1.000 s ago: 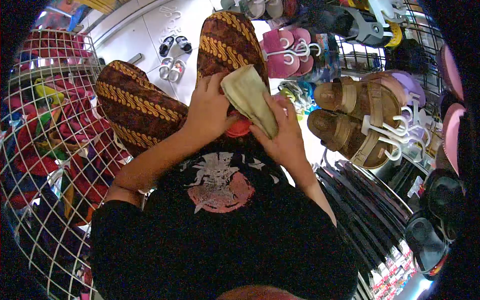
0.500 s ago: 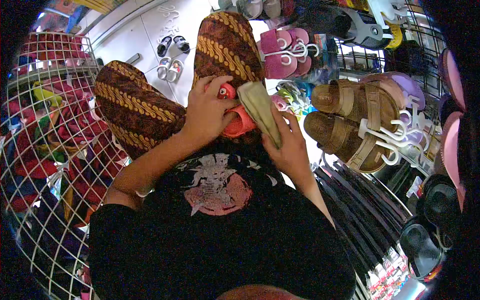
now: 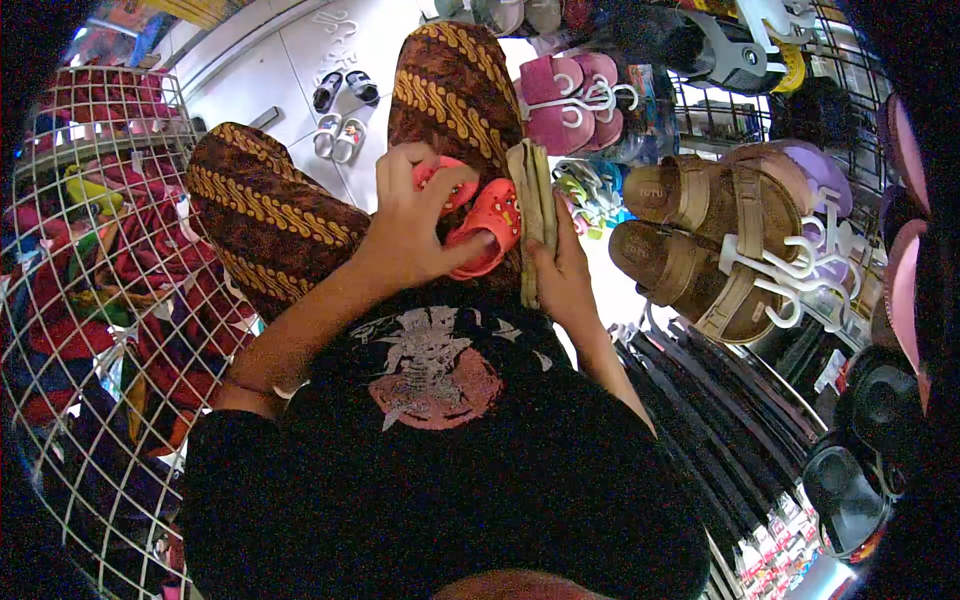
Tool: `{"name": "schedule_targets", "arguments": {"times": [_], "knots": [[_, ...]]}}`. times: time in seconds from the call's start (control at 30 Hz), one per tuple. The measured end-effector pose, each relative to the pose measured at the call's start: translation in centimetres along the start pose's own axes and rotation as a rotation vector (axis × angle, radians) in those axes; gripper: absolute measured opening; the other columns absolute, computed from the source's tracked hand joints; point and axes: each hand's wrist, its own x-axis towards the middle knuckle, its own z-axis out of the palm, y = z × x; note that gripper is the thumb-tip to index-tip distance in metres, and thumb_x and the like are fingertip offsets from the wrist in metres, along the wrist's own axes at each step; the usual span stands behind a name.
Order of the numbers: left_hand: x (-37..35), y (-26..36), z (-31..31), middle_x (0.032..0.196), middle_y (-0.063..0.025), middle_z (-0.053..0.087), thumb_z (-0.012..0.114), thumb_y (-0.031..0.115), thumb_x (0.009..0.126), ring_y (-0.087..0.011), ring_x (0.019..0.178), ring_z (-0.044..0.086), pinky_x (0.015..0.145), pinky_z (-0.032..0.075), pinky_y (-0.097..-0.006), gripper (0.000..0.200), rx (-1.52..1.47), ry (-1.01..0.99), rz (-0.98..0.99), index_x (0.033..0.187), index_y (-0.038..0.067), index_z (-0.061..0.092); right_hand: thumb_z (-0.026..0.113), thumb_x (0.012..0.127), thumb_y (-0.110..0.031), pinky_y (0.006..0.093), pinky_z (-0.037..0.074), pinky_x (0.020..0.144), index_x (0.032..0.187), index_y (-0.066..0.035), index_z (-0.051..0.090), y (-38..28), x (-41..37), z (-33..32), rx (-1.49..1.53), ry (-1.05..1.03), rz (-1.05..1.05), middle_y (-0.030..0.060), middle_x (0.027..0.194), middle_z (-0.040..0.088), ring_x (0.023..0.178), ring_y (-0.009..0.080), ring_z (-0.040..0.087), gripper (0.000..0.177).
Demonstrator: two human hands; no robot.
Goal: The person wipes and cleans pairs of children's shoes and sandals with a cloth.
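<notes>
A pair of small red clogs sits over my lap, close to the patterned trousers. My left hand (image 3: pixel 405 220) grips them, with its thumb at the opening of the nearer red clog (image 3: pixel 498 215) and its fingers bent over the other clog (image 3: pixel 447 186). Small charms dot the nearer clog's upper. In my right hand (image 3: pixel 564 268) is a folded beige cloth (image 3: pixel 533 215), held on edge just right of the clogs. The thumb presses the cloth's near face, and the other fingers are mostly hidden behind it.
Brown strapped sandals (image 3: pixel 700 245) hang on white hooks to my right, near pink slippers (image 3: pixel 575 105) and dark belts (image 3: pixel 700 420). A wire basket (image 3: pixel 110 300) of colourful goods stands at left. Two pairs of small sandals (image 3: pixel 340 138) lie on the white floor ahead.
The cloth has swung from lying across the nearer clog to standing upright at its right side. More of that clog now shows, and my left hand has shifted on the pair.
</notes>
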Motion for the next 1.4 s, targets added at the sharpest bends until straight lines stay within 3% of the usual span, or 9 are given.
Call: {"name": "schedule_targets", "arguments": {"times": [0.17,0.3,0.37,0.5,0.6,0.77,1.1,1.2,1.4], "knots": [[-0.7,0.7,-2.5,0.116,-0.0152,0.047,0.077,0.044,0.077,-0.0356,0.114,0.044,0.094,0.038,-0.0482,0.047,0.138,-0.207,0.158,0.11,0.013,0.065,0.049,0.099,-0.029,0.046,0.026,0.118,0.15,0.005,0.026,-0.3,0.1,0.4,-0.026,0.027,-0.029,0.0303,0.153,0.031,0.143,0.0438,0.031,0.066],[-0.9,1.2,-4.6,0.11,-0.0173,0.053,0.077,0.046,0.077,-0.0375,0.106,0.051,0.092,0.041,-0.048,0.051,0.211,-0.201,-0.032,0.112,0.012,0.064,0.054,0.093,-0.011,0.0398,0.025,0.118,0.153,0.003,0.022,-0.1,0.1,0.6,-0.094,0.033,-0.049,0.0257,0.155,0.032,0.144,0.0349,0.033,0.069],[-0.8,1.4,-5.9,0.108,-0.0189,0.056,0.078,0.047,0.077,-0.039,0.102,0.055,0.092,0.043,-0.0478,0.055,0.137,-0.233,-0.197,0.115,0.011,0.063,0.054,0.093,-0.011,0.0402,0.025,0.118,0.153,0.003,0.021,0.3,0.1,0.7,-0.065,0.037,-0.009,0.0257,0.155,0.032,0.144,0.0349,0.033,0.069],[-1.1,1.1,-7.1,0.107,-0.0214,0.06,0.077,0.051,0.076,-0.0407,0.101,0.059,0.092,0.046,-0.0478,0.067,0.118,-0.39,-0.084,0.127,0.012,0.058,0.054,0.093,-0.01,0.0402,0.025,0.118,0.153,0.003,0.021,0.6,0.2,1.1,-0.089,0.053,0.005,0.0257,0.155,0.032,0.144,0.035,0.033,0.07],[-0.6,1.7,-7.0,0.109,-0.021,0.06,0.077,0.052,0.075,-0.0406,0.103,0.059,0.092,0.047,-0.0484,0.072,0.07,-0.458,0.001,0.135,0.018,0.055,0.05,0.1,-0.029,0.0467,0.025,0.118,0.151,0.008,0.021,0.8,0.4,0.9,-0.048,0.027,-0.056,0.0319,0.153,0.03,0.143,0.0439,0.03,0.069],[-0.5,1.9,-5.7,0.105,-0.0176,0.059,0.076,0.049,0.076,-0.0388,0.098,0.059,0.086,0.049,-0.0487,0.069,0.103,-0.548,0.055,0.138,0.03,0.054,0.053,0.098,-0.031,0.047,0.026,0.118,0.15,0.008,0.022,0.4,0.1,1.0,-0.043,0.053,-0.03,0.0312,0.152,0.031,0.143,0.0438,0.031,0.072],[-1.3,-0.2,-2.3,0.104,-0.0209,0.053,0.076,0.04,0.078,-0.0387,0.098,0.056,0.082,0.048,-0.0476,0.041,0.051,-0.345,0.173,0.108,0.013,0.066,0.08,0.078,-0.031,0.0453,0.038,0.111,0.149,0.003,0.03,-1.3,0.1,1.1,-0.079,0.116,-0.116,0.0272,0.145,0.043,0.134,0.0406,0.044,0.093],[-0.6,0.7,-2.3,0.107,-0.0231,0.05,0.077,0.041,0.077,-0.0403,0.101,0.052,0.086,0.046,-0.0478,0.039,0.12,-0.355,0.158,0.101,0.01,0.07,0.08,0.077,-0.029,0.0467,0.041,0.108,0.149,0.0,0.032,-1.9,0.3,0.6,-0.058,0.052,-0.133,0.0267,0.139,0.048,0.13,0.0417,0.047,0.091],[-1.1,-0.4,0.0,0.108,-0.0219,0.048,0.075,0.045,0.078,-0.0394,0.103,0.048,0.09,0.044,-0.0468,0.039,0.24,-0.321,0.175,0.095,0.009,0.075,0.071,0.076,-0.011,0.0444,0.043,0.106,0.145,-0.004,0.041,-1.2,0.6,-1.2,-0.413,0.09,-0.271,0.0242,0.134,0.048,0.126,0.0422,0.048,0.076]]}}
